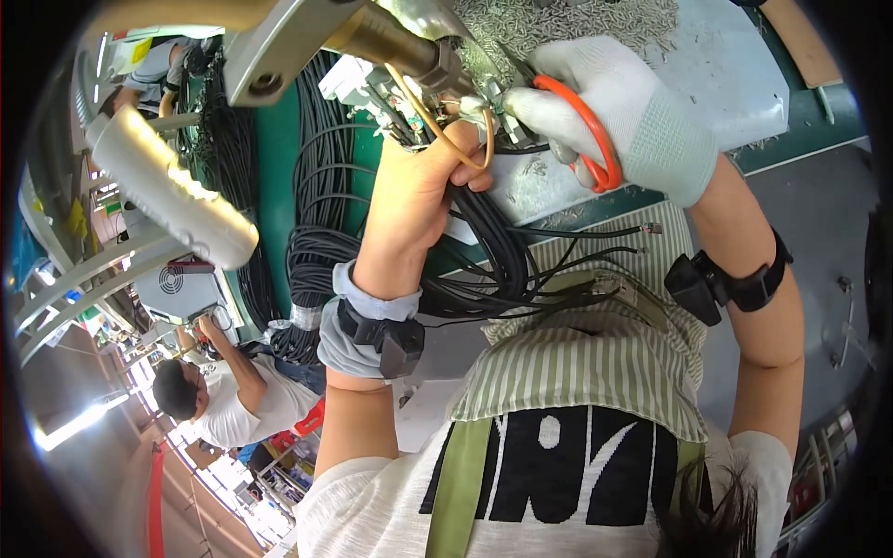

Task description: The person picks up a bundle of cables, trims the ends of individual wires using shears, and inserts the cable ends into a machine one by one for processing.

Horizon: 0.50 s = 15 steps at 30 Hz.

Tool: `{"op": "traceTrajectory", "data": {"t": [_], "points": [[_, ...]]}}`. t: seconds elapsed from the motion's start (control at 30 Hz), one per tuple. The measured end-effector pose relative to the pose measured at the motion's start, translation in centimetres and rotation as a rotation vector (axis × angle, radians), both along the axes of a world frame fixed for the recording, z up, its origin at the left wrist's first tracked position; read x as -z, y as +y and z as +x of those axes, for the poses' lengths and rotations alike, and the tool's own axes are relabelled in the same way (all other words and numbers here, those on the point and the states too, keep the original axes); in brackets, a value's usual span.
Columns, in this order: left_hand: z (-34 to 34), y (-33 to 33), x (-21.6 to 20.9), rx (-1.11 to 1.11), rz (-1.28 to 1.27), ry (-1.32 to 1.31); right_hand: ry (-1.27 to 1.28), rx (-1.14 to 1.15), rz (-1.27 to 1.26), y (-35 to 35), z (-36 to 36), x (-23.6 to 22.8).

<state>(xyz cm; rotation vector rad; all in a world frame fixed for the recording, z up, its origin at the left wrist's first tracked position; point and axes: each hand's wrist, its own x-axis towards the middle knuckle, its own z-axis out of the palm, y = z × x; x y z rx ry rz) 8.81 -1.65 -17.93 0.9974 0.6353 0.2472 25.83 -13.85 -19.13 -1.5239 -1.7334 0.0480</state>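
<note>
My bare left hand (430, 167) is closed around the end of a bundle of black cables (498, 237), just below a metal machine head. Small metal connectors (502, 126) show at the cable ends above its fingers. To the right, my right hand (595, 102), in a white knitted glove, holds scissors with orange-red loop handles (600, 153). Its gloved fingertips are close to the connectors; whether they touch is hard to make out. The cables run down from my left hand over my striped apron, some with bare metal ends. A thin tan tube (423, 112) curves in front of the left hand.
The metal machine head (395, 46) hangs over my hands from the upper left. Many small metal pieces (595, 23) lie heaped on a pale sheet at the back. Bundled black cables (321, 214) cover the green bench at left. A white-shirted person (237, 400) works further left.
</note>
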Motion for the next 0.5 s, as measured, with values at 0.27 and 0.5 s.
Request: {"op": "traceTrajectory", "data": {"t": [0.27, 0.5], "points": [[0.8, 1.4, -1.4, 0.168, 0.244, 0.168, 0.859, 0.149, -0.24, 0.0, -1.9, -1.1], [1.1, 2.2, -1.4, 0.249, 0.339, 0.143, 0.682, 0.042, -0.459, 0.6, -0.4, -1.6]]}}
